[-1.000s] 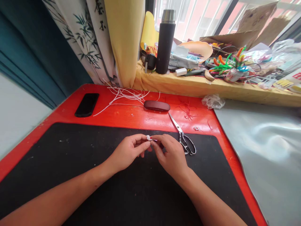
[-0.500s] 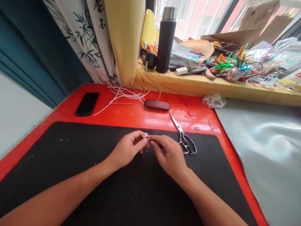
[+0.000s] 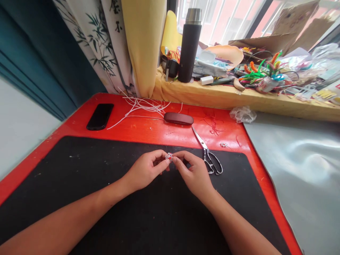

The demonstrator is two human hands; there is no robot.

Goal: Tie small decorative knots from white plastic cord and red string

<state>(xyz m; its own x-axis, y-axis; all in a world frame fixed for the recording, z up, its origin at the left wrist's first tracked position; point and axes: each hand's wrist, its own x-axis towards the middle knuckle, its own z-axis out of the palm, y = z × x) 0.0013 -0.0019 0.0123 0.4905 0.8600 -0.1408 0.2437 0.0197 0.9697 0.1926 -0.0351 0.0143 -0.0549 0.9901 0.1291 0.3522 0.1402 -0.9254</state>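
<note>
Where fingers (image 3: 175, 160) were apart, both now pinch the flower (image 3: 168, 156).

1. The small white flower-shaped piece (image 3: 168, 156) is too tiny to tell its make; fingertips cover its edges.
2. Both forearms run off the bottom edge.
3. The scissors' (image 3: 208, 154) handles lie partly behind the right hand (image 3: 195, 175).

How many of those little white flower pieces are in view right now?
2. One small white flower is pinched between the left hand and right hand; another lies on the red table right of the scissors. Window-ledge clutter may hide more.
</note>
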